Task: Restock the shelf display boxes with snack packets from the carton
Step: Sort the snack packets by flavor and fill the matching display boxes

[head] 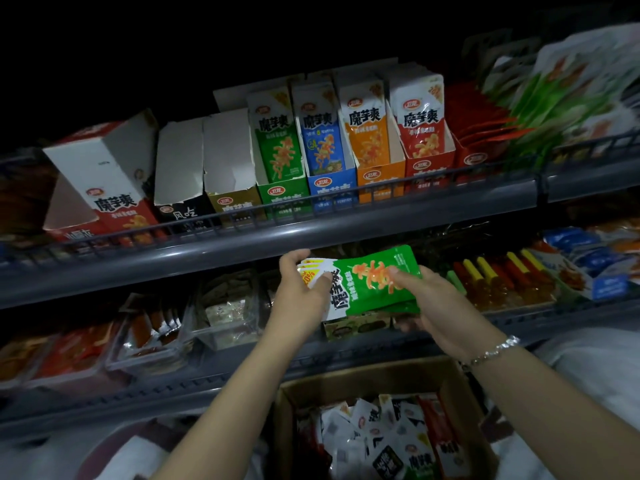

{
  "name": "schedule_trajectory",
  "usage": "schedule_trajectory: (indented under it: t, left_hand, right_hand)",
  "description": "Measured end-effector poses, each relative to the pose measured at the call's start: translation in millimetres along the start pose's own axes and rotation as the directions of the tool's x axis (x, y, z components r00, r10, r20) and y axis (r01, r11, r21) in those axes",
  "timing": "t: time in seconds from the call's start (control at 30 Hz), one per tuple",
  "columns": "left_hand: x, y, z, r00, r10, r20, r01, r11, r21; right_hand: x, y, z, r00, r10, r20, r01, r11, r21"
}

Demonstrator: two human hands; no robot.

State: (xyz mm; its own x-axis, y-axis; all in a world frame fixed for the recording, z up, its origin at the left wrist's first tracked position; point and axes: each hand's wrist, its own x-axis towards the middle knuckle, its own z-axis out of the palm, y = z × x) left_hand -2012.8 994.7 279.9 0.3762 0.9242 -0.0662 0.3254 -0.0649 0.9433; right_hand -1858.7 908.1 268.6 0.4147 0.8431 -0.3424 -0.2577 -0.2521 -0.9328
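Left hand [300, 285] gripped the white end of a small stack of green snack packets [372, 284], thumb across the front, fingers curled behind. Right hand [427, 299] pinched the green end of the same stack, thumb on the printed face, fingers underneath; wore a beaded bracelet [493, 351] at the wrist. Held the stack sideways in the air, just below the grey shelf rail [277, 233] and well above the carton [381, 420].

Above the rail, almost straight over the stack, stood the green display box [282, 195] with green packets upright inside. Right of that along the rail: a blue display box [330, 185], an orange display box [379, 178] and a red display box [429, 166], each with packets standing in it. Left of the green box along the rail: a gold display box [230, 202] and a black display box [178, 211], both showing only bare white card inside, then a red box [114, 202] tipped at an angle, leaning to the left.

Below the rail, behind the hands, lay assorted snack trays, too dim to name. Further down, nearest the camera, sat the open brown carton, filled with loose mixed packets in white, black, red and green.
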Motion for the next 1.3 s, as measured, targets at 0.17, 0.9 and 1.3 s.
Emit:
schedule_trajectory:
  t: [0.17, 0.9, 1.3]
  left_hand:
    - [3.5, -1.4, -0.3, 0.993, -0.07, -0.095, 0.039, 0.954, -0.297]
    - [15.4, 56.9, 10.2, 0.984, -0.1, -0.147, -0.068, 0.552, -0.831]
    - [40.5, 84.6, -28.9, 0.944, -0.012, -0.331, -0.227, 0.703, -0.674]
  right_hand:
    - [1.9, 2.9, 7.0, 0.996, -0.07, -0.063, 0.075, 0.993, 0.096]
    - [5.1, -23.8, 60.7, 0.893, -0.446, -0.064, 0.45, 0.892, 0.052]
    - [22.9, -65.6, 102.4, 0.794, -0.606, -0.042, 0.601, 0.794, -0.088]
